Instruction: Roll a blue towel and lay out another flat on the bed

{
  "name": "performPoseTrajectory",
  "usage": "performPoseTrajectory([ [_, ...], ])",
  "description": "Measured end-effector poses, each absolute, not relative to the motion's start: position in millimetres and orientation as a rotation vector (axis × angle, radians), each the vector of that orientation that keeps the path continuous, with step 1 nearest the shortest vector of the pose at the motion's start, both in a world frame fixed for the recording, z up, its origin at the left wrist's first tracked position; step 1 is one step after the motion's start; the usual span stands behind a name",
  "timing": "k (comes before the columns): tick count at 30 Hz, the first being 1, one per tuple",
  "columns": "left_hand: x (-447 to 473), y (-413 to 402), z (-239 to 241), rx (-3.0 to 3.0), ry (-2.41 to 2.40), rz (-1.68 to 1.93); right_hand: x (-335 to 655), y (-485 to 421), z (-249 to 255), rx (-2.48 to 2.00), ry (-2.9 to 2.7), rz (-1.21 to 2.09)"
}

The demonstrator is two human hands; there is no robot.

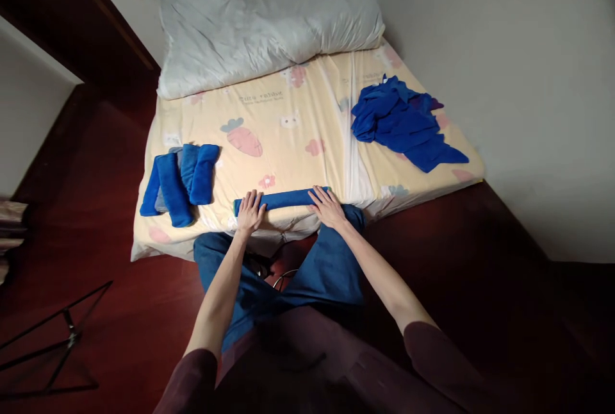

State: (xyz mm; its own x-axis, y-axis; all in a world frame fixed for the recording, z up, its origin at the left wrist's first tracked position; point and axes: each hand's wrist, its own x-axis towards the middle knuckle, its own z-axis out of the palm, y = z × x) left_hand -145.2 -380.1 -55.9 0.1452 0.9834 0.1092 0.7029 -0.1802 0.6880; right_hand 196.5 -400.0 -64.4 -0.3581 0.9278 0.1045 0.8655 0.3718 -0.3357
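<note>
A long, narrow blue towel [287, 199], rolled or folded into a strip, lies along the front edge of the bed. My left hand [250, 213] rests flat on its left end, fingers stretched out. On the right end lies my right hand [327, 207], its fingers also extended and slightly spread. To the left sits a pile of several rolled blue towels [175, 184], some brighter and some greyer. A loose, crumpled heap of blue cloths [396, 120] is spread at the right side of the bed.
The bed [288, 138] has a pale yellow sheet with carrot and rabbit prints. A bunched white quilt [269, 16] fills its far end. A wall [504, 81] stands close on the right. On the dark red floor at lower left is a black stand's leg [71, 337].
</note>
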Motion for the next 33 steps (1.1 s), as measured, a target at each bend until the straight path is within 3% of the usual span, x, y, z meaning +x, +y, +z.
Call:
performPoseTrajectory([
  [9,-202.3,-391.6,-46.5,1.64,1.901,0.902,224.6,-383.4,-55.9,-1.613,-2.391,0.405],
  [13,-198.6,-423.8,-34.9,0.935,1.879,1.217,228.0,-347.2,-37.5,-1.655,-2.327,0.508],
  [17,-167.6,-438.9,-35.5,0.397,1.628,1.157,224.7,-309.3,-25.4,-1.724,-2.38,0.706],
  [33,-142.1,-377.3,-34.0,-0.021,1.521,1.317,202.5,-291.5,-35.3,-1.982,-2.586,0.723],
])
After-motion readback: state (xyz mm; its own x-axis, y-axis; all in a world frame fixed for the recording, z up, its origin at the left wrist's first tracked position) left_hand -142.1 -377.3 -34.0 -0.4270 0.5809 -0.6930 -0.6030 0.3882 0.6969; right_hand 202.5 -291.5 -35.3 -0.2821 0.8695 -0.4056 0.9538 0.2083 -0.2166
